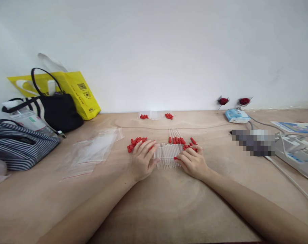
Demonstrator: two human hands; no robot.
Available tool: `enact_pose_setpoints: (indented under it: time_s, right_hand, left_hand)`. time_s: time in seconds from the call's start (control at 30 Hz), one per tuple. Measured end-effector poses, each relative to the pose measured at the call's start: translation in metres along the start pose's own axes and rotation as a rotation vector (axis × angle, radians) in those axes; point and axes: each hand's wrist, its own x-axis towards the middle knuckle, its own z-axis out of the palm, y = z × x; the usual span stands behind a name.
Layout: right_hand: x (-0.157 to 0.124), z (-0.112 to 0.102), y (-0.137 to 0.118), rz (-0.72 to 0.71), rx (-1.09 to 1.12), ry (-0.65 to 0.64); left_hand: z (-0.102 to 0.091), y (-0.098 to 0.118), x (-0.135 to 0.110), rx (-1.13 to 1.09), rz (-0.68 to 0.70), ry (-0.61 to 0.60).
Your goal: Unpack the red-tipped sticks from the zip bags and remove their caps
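Observation:
A thin white stick [167, 158] lies level between my two hands, above a row of loose pale sticks [166, 149] on the table. My left hand [143, 160] is at its left end, thumb against it and fingers curled over; the exact grip is partly hidden. At the other end, my right hand [194, 161] pinches a small red cap [175, 158] that meets the stick's tip. Red caps [136, 141] are heaped beside my left fingers, and more lie partly behind my right hand. Just beyond, several sticks with red ends [178, 140] lie side by side.
Clear zip bags [98, 149] are spread at left. Near the wall lies another bag [156, 115] with red-capped pieces. Striped [27, 144], black [59, 113] and yellow [80, 96] bags stand far left. At right are a tissue pack [237, 116], a blurred object and a power strip [296, 152] with cables.

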Motion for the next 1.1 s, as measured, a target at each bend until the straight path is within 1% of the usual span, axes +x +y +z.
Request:
enact_pose_setpoints:
  time_s: [0.07,0.1,0.17,0.27,0.37,0.57,0.7,1.1]
  right_hand:
    - [0.001,0.001,-0.004,-0.016,0.018,0.022]
    - [0.001,0.001,-0.005,-0.018,0.029,0.035]
    - [0.001,0.0,-0.009,-0.033,0.047,0.059]
    - [0.001,0.0,-0.014,-0.073,0.06,0.077]
    - [0.001,0.0,-0.016,-0.062,0.064,0.059]
    - [0.0,0.0,-0.015,-0.013,0.08,0.016]
    - [-0.002,0.0,-0.015,-0.002,0.091,0.022]
    - [0.0,-0.006,-0.013,-0.086,0.115,0.04]
  left_hand:
    - [0.002,0.005,0.0,0.021,0.097,-0.074]
    - [0.004,0.007,0.0,0.019,0.128,-0.091]
    - [0.009,0.011,-0.001,0.001,0.165,-0.099]
    - [0.015,0.014,-0.002,-0.038,0.186,-0.078]
    - [0.016,0.015,-0.003,-0.076,0.191,-0.074]
    - [0.011,0.017,-0.004,-0.082,0.16,-0.061]
    - [0.01,0.018,-0.004,-0.084,0.147,-0.069]
    - [0.008,0.018,-0.003,-0.093,0.146,-0.084]
